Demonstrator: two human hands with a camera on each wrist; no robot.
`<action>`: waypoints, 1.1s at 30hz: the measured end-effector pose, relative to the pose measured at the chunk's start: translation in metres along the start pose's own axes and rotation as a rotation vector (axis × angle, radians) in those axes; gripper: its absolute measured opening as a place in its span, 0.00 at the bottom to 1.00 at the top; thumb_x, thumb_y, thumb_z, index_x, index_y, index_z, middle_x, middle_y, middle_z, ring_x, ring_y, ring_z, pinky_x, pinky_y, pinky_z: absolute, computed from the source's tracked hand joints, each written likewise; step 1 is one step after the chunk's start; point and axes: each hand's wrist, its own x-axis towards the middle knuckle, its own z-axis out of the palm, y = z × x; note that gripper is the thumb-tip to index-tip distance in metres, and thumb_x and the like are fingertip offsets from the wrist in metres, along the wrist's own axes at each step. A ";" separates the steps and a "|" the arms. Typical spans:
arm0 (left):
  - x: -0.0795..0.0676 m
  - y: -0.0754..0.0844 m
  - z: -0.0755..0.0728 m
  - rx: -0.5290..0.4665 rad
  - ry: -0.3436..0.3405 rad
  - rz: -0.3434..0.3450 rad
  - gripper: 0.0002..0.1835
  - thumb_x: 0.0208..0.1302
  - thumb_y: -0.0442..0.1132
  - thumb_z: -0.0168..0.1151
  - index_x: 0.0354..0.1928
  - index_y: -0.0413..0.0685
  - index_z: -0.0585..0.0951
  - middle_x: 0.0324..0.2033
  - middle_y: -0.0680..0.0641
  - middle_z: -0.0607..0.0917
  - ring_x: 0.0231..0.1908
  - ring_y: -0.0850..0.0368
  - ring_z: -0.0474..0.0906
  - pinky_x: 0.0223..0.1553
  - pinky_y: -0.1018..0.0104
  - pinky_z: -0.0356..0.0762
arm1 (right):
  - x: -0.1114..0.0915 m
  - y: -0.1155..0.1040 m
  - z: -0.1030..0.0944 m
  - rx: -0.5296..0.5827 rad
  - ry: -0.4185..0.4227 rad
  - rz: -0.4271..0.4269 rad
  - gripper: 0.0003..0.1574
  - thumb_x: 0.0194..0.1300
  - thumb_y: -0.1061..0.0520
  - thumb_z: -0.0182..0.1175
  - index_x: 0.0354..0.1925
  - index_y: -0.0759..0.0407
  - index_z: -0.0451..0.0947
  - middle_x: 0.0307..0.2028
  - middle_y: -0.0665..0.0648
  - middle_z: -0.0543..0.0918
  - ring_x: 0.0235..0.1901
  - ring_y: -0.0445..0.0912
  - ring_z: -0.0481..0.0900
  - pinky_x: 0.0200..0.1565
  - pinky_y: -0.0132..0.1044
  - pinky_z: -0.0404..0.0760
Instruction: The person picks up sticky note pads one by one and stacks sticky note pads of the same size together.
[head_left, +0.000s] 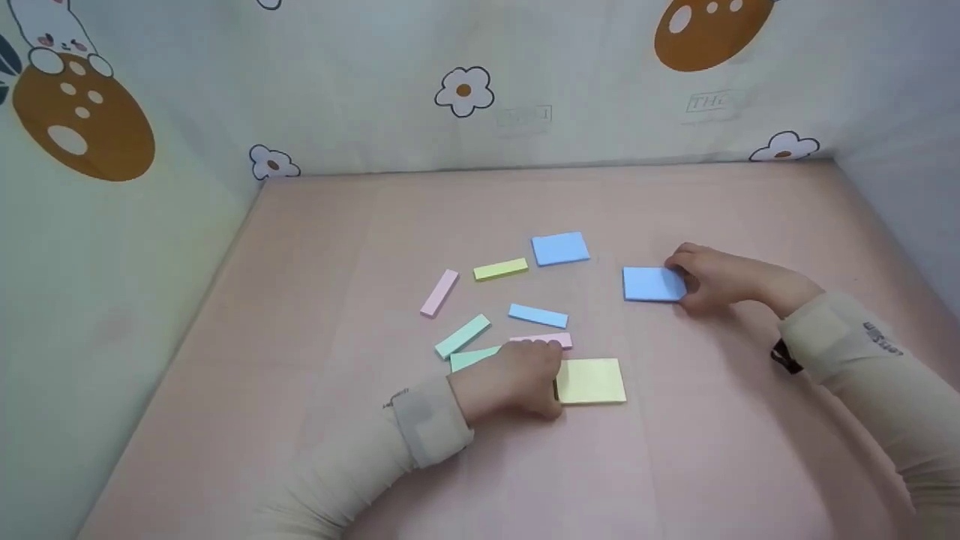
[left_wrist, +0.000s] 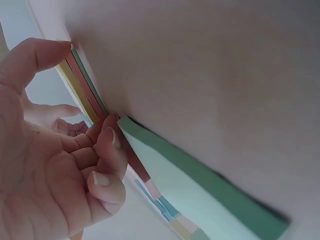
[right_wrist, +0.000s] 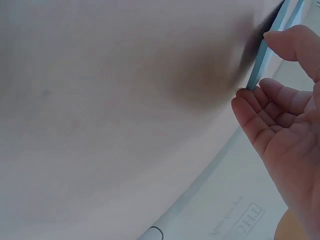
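My left hand (head_left: 516, 380) grips the left edge of a yellow sticky note pad (head_left: 592, 381) near the middle of the table. In the left wrist view a pink and a green layer (left_wrist: 90, 80) show under the yellow one, between thumb and fingers. A green strip pad (left_wrist: 170, 175) lies close beside those fingers. Further right, my right hand (head_left: 724, 279) pinches a blue sticky note pad (head_left: 649, 284) by its right end. In the right wrist view the blue pad's edge (right_wrist: 257, 65) sits between thumb and fingertips, its near edge slightly off the table.
Another blue pad (head_left: 561, 249) lies at the back. Left of the hands are narrow strips: yellow (head_left: 501, 270), pink (head_left: 439, 293), green (head_left: 463, 337), blue (head_left: 538, 316) and a second pink (head_left: 562, 341). A patterned wall (head_left: 375, 97) borders the pink table (head_left: 322, 300).
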 end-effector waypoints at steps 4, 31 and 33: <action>-0.002 -0.001 -0.001 -0.050 0.003 -0.005 0.28 0.48 0.49 0.64 0.49 0.44 0.68 0.32 0.49 0.73 0.33 0.56 0.69 0.36 0.65 0.68 | -0.008 -0.013 0.000 0.001 0.025 -0.071 0.28 0.49 0.61 0.62 0.49 0.73 0.69 0.45 0.62 0.73 0.41 0.50 0.71 0.47 0.47 0.72; -0.006 -0.017 -0.003 -0.048 0.019 0.050 0.19 0.61 0.43 0.54 0.51 0.41 0.72 0.35 0.46 0.78 0.32 0.55 0.71 0.36 0.65 0.69 | -0.031 -0.111 0.046 -0.101 0.013 -0.344 0.30 0.49 0.57 0.64 0.49 0.69 0.70 0.45 0.58 0.72 0.44 0.47 0.71 0.47 0.39 0.75; -0.005 -0.016 0.000 -0.046 0.021 0.048 0.19 0.61 0.42 0.54 0.51 0.40 0.73 0.33 0.47 0.78 0.31 0.55 0.71 0.35 0.66 0.69 | -0.032 -0.113 0.049 -0.104 -0.006 -0.331 0.30 0.49 0.56 0.64 0.50 0.69 0.70 0.45 0.58 0.72 0.43 0.46 0.71 0.47 0.38 0.75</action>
